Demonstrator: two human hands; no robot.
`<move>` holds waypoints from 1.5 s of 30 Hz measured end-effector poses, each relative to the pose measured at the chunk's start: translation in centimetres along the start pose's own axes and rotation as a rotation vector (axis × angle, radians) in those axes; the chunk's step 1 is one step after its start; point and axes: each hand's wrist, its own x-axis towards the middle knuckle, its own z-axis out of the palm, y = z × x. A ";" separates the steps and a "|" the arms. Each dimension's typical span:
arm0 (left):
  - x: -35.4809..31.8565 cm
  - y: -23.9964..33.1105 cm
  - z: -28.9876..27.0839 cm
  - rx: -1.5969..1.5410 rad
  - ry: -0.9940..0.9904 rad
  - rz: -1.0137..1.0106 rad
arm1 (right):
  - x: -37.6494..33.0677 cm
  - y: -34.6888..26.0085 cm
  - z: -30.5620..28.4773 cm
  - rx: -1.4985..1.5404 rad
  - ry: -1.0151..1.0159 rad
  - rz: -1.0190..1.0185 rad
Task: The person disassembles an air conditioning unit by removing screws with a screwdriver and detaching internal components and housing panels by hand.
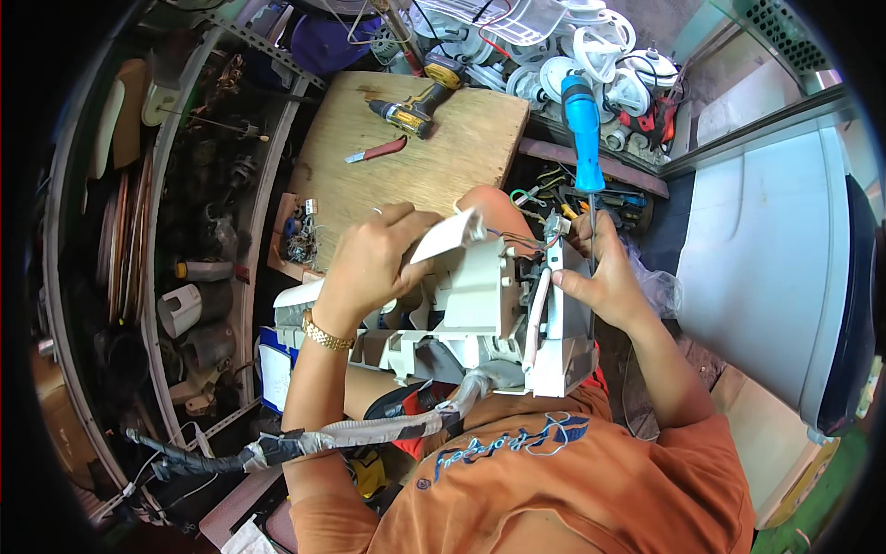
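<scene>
A white plastic appliance housing [475, 300] with wires and small parts at its right end lies across my lap. My left hand [378, 254], a gold watch on its wrist, is closed on a loose white plastic cover piece [448, 237] above the housing. My right hand [604, 277] is at the housing's right end, its thumb against the edge by a white cable. Between its fingers runs the shaft of a blue-handled screwdriver [581, 129], handle pointing away from me. Some of its fingertips are hidden behind the housing. Thin coloured wires [517, 240] cross between the two hands.
A wooden board [452, 138] ahead carries a cordless drill [420, 102] and a red-handled knife [377, 150]. White plastic parts [600, 55] are piled beyond it. Metal shelving [198, 185] stands left, a large pale panel [766, 268] right. A taped hose [351, 432] crosses my left arm.
</scene>
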 end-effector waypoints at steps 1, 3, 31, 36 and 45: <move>0.3 0.5 -0.7 0.056 0.006 -0.041 | 0.2 -0.3 -0.2 -0.020 -0.016 0.064; 0.7 0.5 -0.9 0.118 0.027 -0.086 | 0.2 -0.7 -0.1 -0.009 -0.015 0.058; -2.0 -3.3 4.8 0.241 0.004 -0.093 | 1.2 8.8 0.9 -0.016 0.173 -0.047; -0.1 -3.3 8.2 0.238 0.058 -0.159 | 4.3 22.2 -6.0 -0.058 0.252 -0.014; -9.9 -8.1 0.3 -0.365 -0.019 -0.446 | 3.8 24.8 -7.2 -0.141 0.241 0.038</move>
